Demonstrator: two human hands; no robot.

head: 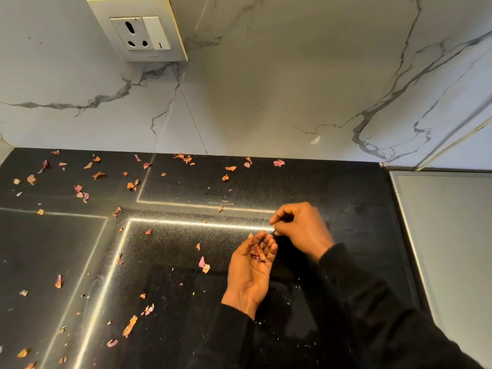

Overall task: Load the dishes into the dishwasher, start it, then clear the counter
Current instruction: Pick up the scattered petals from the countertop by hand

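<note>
Here's the little heap of petal scraps, pink and orange, lying right in the palm of the left hand. That hand is turned palm up and gently cupped, fingers relaxed and only lightly bent, with the heap resting near the base of the fingers.

Just beyond the left hand's fingertips, and a touch to the right of them, hovers the right hand. It's knuckles up, with thumb and fingertips drawn together in a pinch. Whether a scrap sits between them is too small to make out. Both wrists come out of black sleeves.

Under the left hand lies the black speckled worktop, with a bright light strip reflected across it. Loose scraps lie on it close to the left of the left hand. Many more are scattered farther left and up toward the back edge.

Beyond the left hand rises the white marble wall with its grey veins. High up and to the left on that wall is a socket plate. Well to the right of the left hand, a pale grey panel borders the worktop.
</note>
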